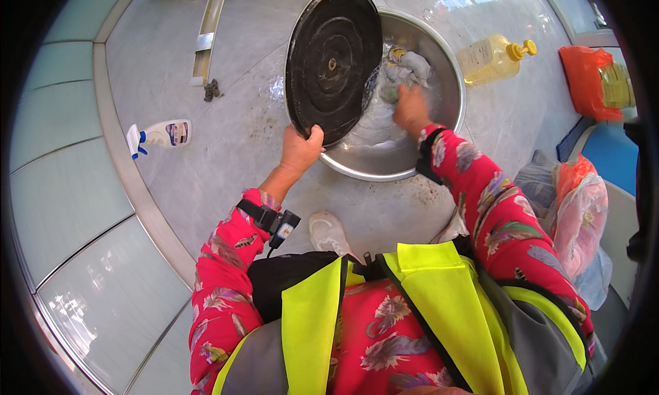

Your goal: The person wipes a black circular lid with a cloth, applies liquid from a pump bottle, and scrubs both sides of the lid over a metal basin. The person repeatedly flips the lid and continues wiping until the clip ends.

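My left hand (304,150) grips the lower rim of a round black disc (329,96), thumb on its face, and the disc stands tilted over the left side of a wide metal basin (448,106). Inside the basin, my right hand (412,109) is blurred at a wet whitish cloth (383,122); a small greenish piece (389,93) shows by its fingertips. Whether the fingers are closed on either one, I cannot tell. More bunched cloth (412,68), with a bit of yellow, lies in the water near the basin's far side.
Right of the basin lies a pump bottle (489,60) of yellow liquid. A white spray bottle (172,133) lies at the left, below a long metal channel (210,34) and a dark clump (211,90). Plastic bags (579,214) stand at the right, with a red bag (584,80) farther back.
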A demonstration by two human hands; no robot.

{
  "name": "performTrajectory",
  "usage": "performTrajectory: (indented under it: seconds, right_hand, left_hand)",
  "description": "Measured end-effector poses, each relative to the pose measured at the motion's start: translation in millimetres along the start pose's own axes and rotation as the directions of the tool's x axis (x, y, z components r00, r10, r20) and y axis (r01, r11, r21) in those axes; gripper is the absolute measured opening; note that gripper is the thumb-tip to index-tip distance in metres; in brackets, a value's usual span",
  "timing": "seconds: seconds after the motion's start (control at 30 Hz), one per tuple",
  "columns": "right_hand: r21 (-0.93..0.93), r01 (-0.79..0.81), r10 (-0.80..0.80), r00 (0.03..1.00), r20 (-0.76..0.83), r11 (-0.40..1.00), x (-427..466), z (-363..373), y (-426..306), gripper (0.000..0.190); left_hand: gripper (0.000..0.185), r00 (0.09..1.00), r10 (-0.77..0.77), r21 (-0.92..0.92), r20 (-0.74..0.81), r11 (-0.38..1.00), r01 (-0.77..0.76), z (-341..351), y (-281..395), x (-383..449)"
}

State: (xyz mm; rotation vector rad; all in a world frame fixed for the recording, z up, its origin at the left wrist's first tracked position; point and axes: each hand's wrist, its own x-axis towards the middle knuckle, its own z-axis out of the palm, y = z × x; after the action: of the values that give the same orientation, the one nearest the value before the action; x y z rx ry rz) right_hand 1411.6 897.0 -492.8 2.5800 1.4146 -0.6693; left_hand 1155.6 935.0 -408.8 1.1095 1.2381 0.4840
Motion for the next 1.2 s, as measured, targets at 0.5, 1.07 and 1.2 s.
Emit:
performTrajectory:
  seconds: [0.5,1.07,1.2]
  right_hand:
    - [0.26,0.301,-0.316,0.948,0.019,0.918,-23,-2,-45,0.036]
    - [0.156,0.205,-0.22,0.972,0.084,0.966,8,-1,-4,0.04]
    - [0.313,0.089,-0.17,0.956,0.241,0.945,-19,-7,-32,0.049]
  left_hand:
    - [0.032,0.99,-0.052,-0.103,0.128,0.993,0.066,4,-16,3]
    - [0.042,0.968,-0.196,0.072,0.157,0.98,0.187,-13,34,20]
    - [0.035,0.979,0.177,-0.231,-0.105,0.953,-0.197,-1,9,15]
